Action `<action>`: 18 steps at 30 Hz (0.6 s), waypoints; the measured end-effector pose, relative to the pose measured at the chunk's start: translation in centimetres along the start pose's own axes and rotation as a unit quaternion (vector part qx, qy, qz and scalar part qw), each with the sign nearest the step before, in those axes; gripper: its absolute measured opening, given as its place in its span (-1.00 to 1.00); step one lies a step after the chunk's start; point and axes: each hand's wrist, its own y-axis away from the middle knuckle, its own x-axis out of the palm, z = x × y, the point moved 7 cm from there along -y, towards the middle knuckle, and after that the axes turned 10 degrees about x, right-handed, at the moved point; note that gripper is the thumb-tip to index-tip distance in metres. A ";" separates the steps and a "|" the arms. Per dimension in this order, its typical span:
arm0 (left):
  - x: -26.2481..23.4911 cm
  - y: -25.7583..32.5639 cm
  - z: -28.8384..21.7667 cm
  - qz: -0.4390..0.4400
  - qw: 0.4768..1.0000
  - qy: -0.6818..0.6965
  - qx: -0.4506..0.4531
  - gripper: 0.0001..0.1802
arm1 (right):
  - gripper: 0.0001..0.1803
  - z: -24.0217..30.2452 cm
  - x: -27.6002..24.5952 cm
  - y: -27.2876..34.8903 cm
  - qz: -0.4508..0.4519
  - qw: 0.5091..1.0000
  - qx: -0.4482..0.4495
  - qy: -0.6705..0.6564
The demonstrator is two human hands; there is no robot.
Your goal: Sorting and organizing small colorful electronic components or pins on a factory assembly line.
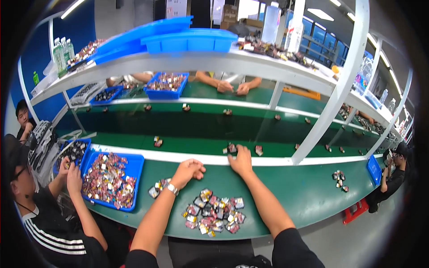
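Note:
My right hand reaches over the white rail at the conveyor's near edge. Its thumb and index finger are around a small wired electronic part on the green belt. My left hand, a watch on its wrist, hovers just above the table on the near side of the rail. Its fingers are curled in, and whatever they may hold is hidden. Between my forearms lies a loose pile of small electronic parts, dark, pink and yellow with silvery pieces. A smaller cluster of parts lies beside my left wrist.
To the left stands a blue bin heaped with similar parts, beside a seated co-worker. Spaced-out parts dot the green conveyor. A white upright post rises at right. Overhead, a shelf carries blue trays. Across the belt, another person's hands work.

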 end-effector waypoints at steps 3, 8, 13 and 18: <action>0.0 -0.2 0.1 -0.019 1.000 -0.005 0.023 -0.84 | -0.42 0.6 0.3 -0.9 -0.037 0.999 -0.004 0.025; 0.4 0.1 -0.8 -0.011 0.991 -0.085 0.102 -0.85 | -0.57 -1.7 -0.5 -2.7 -0.113 0.994 -0.011 -0.003; -0.2 0.1 -0.5 -0.016 0.990 -0.097 0.099 -0.85 | -0.46 -1.4 -1.5 -0.4 -0.013 0.990 0.044 -0.134; 0.0 -0.3 -1.0 -0.022 0.988 -0.110 0.106 -0.83 | -0.45 -1.4 -2.9 2.5 0.030 0.975 0.080 -0.203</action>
